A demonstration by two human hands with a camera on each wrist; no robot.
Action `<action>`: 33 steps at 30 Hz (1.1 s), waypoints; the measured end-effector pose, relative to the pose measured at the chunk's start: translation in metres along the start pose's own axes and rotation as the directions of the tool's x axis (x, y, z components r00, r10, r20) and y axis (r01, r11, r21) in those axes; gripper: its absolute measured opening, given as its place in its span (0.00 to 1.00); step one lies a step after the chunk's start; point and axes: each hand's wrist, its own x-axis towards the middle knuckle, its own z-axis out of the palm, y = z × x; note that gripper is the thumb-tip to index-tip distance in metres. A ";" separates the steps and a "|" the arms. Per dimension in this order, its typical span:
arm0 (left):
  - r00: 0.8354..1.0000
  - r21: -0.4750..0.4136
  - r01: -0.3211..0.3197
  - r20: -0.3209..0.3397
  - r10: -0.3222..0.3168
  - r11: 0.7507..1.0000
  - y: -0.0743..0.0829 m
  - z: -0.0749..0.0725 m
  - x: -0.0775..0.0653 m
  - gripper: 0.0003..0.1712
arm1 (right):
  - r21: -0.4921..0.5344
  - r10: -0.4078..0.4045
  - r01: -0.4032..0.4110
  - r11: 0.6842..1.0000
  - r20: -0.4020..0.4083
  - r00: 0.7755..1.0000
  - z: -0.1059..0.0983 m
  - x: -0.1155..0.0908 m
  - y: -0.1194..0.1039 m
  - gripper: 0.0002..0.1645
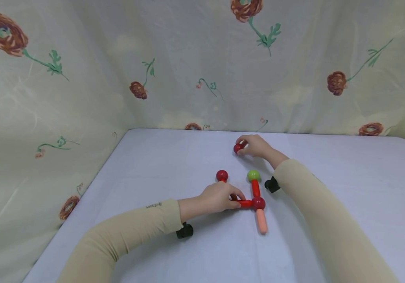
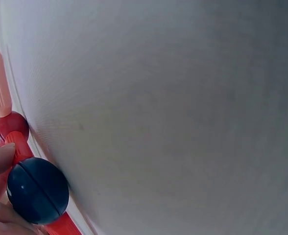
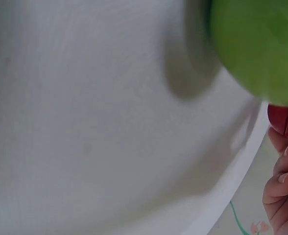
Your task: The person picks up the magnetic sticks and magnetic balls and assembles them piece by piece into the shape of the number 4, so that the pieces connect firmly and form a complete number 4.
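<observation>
My left hand [image 1: 220, 195] holds a joined toy of rods and balls by a red rod [image 1: 245, 203], beside a dark blue ball [image 2: 37, 191]. In the head view the fingers cover that blue ball. The rod runs into a red ball [image 1: 258, 203], from which a pink rod [image 1: 261, 222] points toward me and another red rod [image 1: 255, 188] leads to a green ball [image 1: 253, 175]. A further red ball [image 1: 221, 175] shows beyond the left hand. Farther back, my right hand [image 1: 256, 147] pinches a separate red ball [image 1: 237, 148] between thumb and fingers.
A white-covered table [image 1: 167, 161] lies under both hands. Behind it and to the left hangs a flowered curtain [image 1: 174, 51]. Black wrist cameras [image 1: 185, 230] sit beneath the beige sleeves [image 1: 146, 222]. The green ball fills a corner of the right wrist view.
</observation>
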 end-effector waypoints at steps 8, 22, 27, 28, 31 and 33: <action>1.000 -0.003 -0.002 -0.002 0.002 1.000 0.002 -0.001 -0.001 0.15 | 0.042 -0.046 0.048 0.998 -0.041 0.998 -0.007 -0.014 -0.008 0.22; 1.000 -0.011 0.022 0.001 -0.022 1.000 0.001 0.001 0.002 0.15 | 0.070 -0.172 0.187 0.980 -0.174 0.970 -0.033 -0.070 -0.025 0.21; 0.999 -0.012 0.036 0.007 -0.036 0.999 0.000 0.002 0.003 0.15 | 0.057 -0.193 0.208 0.976 -0.199 0.961 -0.035 -0.089 -0.029 0.20; 0.999 -0.013 0.037 0.009 -0.037 0.999 0.000 0.002 0.003 0.15 | 0.050 -0.198 0.212 0.976 -0.199 0.960 -0.035 -0.093 -0.030 0.20; 0.999 -0.015 0.033 0.013 -0.033 0.999 0.000 0.002 0.003 0.15 | 0.030 -0.211 0.220 0.975 -0.190 0.959 -0.034 -0.106 -0.032 0.20; 1.000 -0.015 0.028 0.012 -0.028 0.999 0.000 0.002 0.003 0.15 | 0.017 -0.221 0.228 0.973 -0.182 0.958 -0.033 -0.116 -0.034 0.20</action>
